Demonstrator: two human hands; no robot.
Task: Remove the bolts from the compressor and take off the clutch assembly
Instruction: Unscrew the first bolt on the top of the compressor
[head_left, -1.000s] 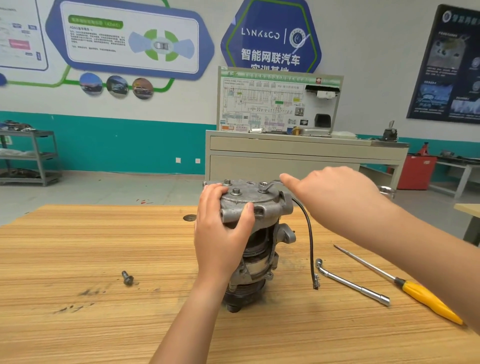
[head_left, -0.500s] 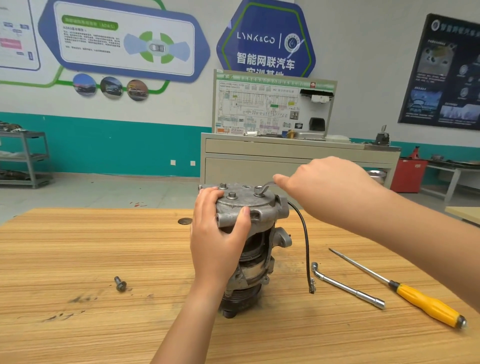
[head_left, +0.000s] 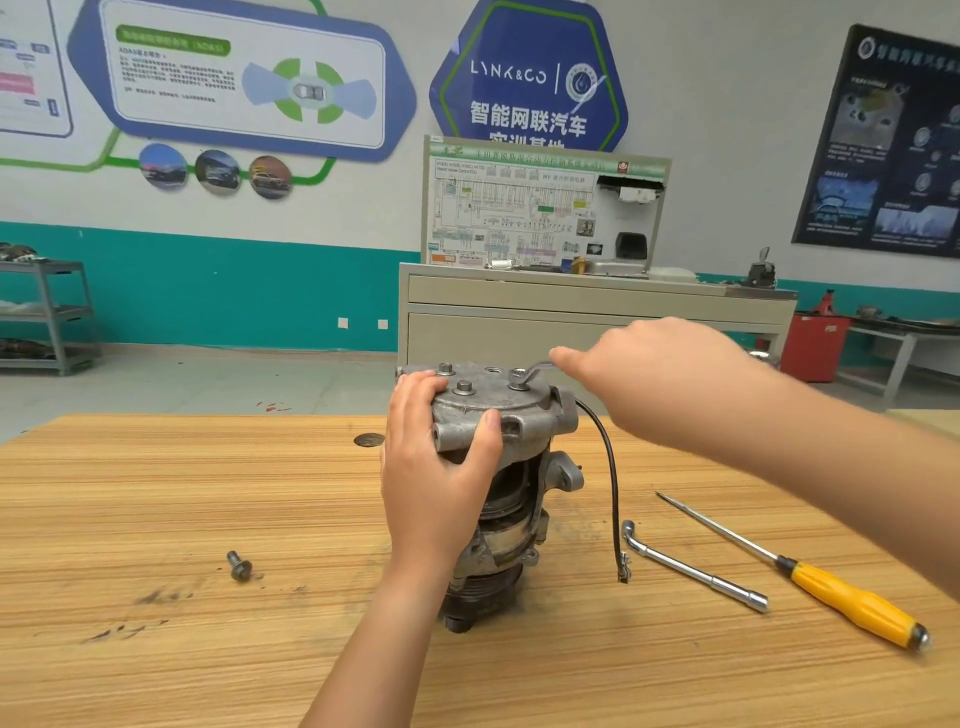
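Head: compressor (head_left: 498, 467) upright mid-worktop (head_left: 156, 519). left grip (head_left: 436, 467) wraps its top housing, thumb forward. right grip (head_left: 649, 374), from 3 o'clock, pinches bent wrench (head_left: 535, 370) seated on a top bolt (head_left: 518, 385). 8 o'clock: loose bolt (head_left: 239, 565); 4 o'clock: socket wrench (head_left: 696, 569), screwdriver (head_left: 831, 597).

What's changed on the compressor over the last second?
The right hand has nudged the bent wrench handle slightly toward the far side. The left hand still grips the compressor; loose bolt, L-wrench and screwdriver lie unmoved.
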